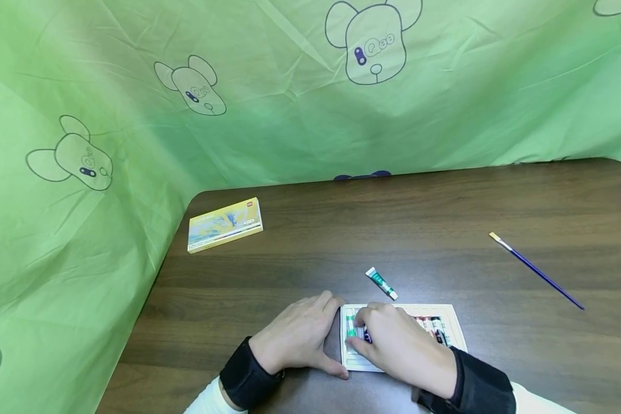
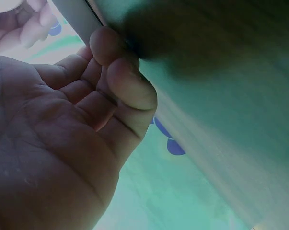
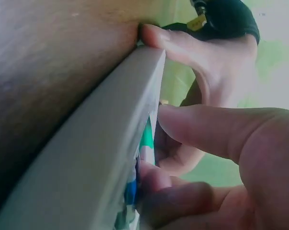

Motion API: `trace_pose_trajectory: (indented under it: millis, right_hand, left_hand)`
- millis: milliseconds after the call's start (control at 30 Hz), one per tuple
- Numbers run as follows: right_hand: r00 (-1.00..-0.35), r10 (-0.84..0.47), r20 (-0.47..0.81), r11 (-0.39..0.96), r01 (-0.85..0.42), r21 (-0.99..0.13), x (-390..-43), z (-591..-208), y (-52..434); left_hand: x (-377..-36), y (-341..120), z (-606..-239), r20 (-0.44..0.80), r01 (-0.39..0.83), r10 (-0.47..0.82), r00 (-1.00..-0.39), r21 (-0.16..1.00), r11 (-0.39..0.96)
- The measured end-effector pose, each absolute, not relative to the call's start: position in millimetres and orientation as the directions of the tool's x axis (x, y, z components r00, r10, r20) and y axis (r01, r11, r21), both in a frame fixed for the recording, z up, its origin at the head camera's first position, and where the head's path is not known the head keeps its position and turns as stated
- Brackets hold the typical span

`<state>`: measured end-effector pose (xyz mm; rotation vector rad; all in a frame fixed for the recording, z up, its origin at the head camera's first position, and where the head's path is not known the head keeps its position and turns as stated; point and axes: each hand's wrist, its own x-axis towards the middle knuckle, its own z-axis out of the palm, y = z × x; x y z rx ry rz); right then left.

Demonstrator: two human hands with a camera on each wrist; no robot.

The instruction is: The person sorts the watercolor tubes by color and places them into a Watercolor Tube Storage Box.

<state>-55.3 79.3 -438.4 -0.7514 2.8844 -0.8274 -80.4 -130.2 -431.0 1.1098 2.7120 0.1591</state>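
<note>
A white tray (image 1: 452, 322) of paint tubes lies at the table's near edge. My left hand (image 1: 300, 336) lies flat on the table at the tray's left end, index finger at the far corner and thumb at the near corner, holding that end between them. In the left wrist view its fingertips (image 2: 122, 76) press the tray rim (image 2: 75, 14). My right hand (image 1: 398, 345) reaches over the tray and pinches a paint tube (image 1: 359, 332) near its left end. The right wrist view shows the thumb and a finger (image 3: 206, 129) closing on the green-and-blue tubes (image 3: 146, 139) behind the tray wall (image 3: 101, 134).
A loose green paint tube (image 1: 381, 283) lies just beyond the tray. A yellow box (image 1: 225, 224) sits at the far left corner, and a purple-handled brush (image 1: 535, 269) lies to the right. Green printed cloth (image 1: 290, 103) hangs behind and left of the brown table (image 1: 445, 218).
</note>
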Motion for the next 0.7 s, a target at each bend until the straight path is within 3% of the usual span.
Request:
trace_pose_trajectory:
  millis: [233, 700]
  right_hand:
    - [-0.921, -0.388, 0.028, 0.759, -0.337, -0.558, -59.1, -432.5, 73.4]
    - [-0.936, -0.352, -0.023, 0.775, -0.278, -0.568, -62.8, -428.1, 65.5]
  left_hand:
    - [-78.8, -129.0, -430.2, -0.146, 0.674, 0.698, -0.701, 0.184, 0.715]
    - [-77.4, -129.8, -430.5, -0.108, 0.688, 0.709, -0.697, 0.175, 0.704]
